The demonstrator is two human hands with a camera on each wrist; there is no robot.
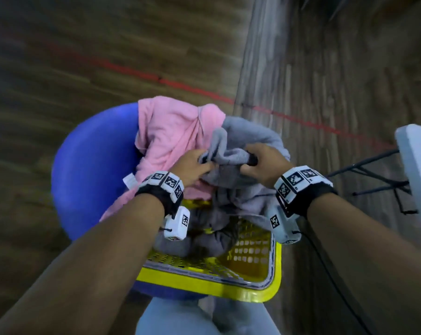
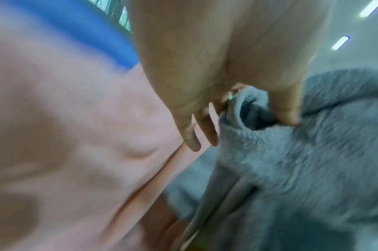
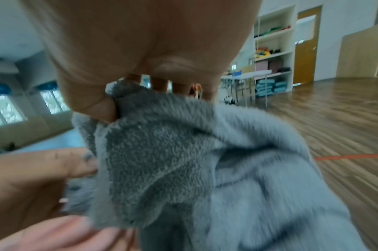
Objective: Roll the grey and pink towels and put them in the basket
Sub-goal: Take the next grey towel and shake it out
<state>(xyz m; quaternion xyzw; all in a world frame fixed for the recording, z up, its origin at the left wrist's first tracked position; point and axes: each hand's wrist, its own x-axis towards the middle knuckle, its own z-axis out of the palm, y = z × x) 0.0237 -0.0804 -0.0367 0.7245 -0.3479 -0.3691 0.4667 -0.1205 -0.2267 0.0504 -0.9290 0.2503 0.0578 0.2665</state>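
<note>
Both hands grasp the grey towel [image 1: 243, 151]: the left hand [image 1: 192, 165] pinches a fold at 9 o'clock, the right hand [image 1: 265, 165] clutches a bunched edge at 3 o'clock. Its lower part hangs into the yellow basket [image 1: 253, 284]. At 11 o'clock, the pink towel [image 1: 170, 131] drapes over a blue ball [image 1: 88, 170].

The place looks like an activity hall or gym room. A wide wood-plank floor [image 3: 334, 118] carries a red line [image 1: 137, 71] like a court marking. A large blue exercise ball [image 1: 83, 170] sits on it. White built-in shelves [image 3: 274, 45] hold stacked mats and bright gear, beside a folding table [image 3: 246, 74], a wooden door [image 3: 305, 47] and arched windows [image 3: 52, 100].
</note>
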